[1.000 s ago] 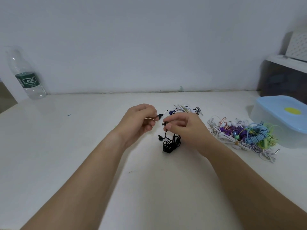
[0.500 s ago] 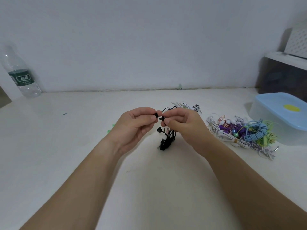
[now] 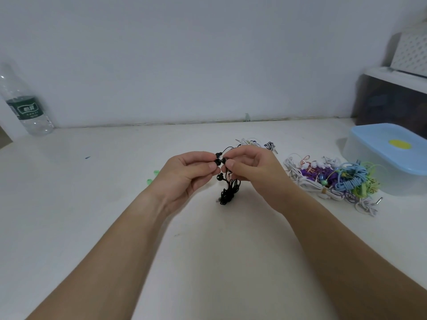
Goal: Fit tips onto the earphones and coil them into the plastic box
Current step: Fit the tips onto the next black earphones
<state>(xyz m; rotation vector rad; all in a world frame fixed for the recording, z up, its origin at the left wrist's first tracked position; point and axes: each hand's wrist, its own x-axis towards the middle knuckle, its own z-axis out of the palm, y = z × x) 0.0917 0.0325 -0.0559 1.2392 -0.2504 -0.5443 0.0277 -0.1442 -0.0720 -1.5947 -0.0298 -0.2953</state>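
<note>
A: Head view, middle of the table (image 3: 97, 215): left hand (image 3: 184, 176) and right hand (image 3: 251, 172) lifted a little, fingertips meeting. Holding what?

B: Black earphones (image 3: 228, 192). One bud pinched by left thumb and forefinger, and pinched from the other side by right thumb and forefinger. Second bud and bundled cord hanging below, down to the table.

A: And the plastic box (image 3: 388, 158)?

B: Far right, blue lid on. Just left of it, a tangled pile of coloured earphones (image 3: 335, 181). Small green tips (image 3: 152, 177) left of the left hand. Water bottle (image 3: 25, 109) far left, by the wall.
</note>
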